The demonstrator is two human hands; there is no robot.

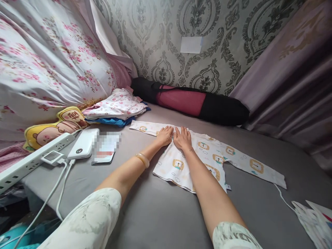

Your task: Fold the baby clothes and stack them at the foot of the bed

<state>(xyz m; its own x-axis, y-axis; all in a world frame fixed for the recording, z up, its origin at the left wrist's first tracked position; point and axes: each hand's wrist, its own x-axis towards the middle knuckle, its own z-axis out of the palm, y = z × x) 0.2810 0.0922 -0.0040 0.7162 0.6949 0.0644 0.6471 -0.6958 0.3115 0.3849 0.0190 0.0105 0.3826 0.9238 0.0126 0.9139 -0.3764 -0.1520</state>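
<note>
A small white long-sleeved shirt [178,164] with a yellow lion print lies spread on the grey sheet, its sleeves stretched out to both sides. My left hand [165,135], with a bangle on the wrist, rests flat on the shirt where the left-side sleeve joins the body. Right beside it, my right hand [183,138] presses on the upper body of the shirt with fingers stretched out. Both hands are open and touch the cloth from above. A small label sticks out at the shirt's lower right edge.
Folded clothes [116,105] lie behind on the left, beside a yellow cushion [49,131]. A power strip [36,159], white power bank [84,143] and phone [106,148] are at left. A black and pink bag [181,100] lies along the wall; a white bag [308,218] is at right.
</note>
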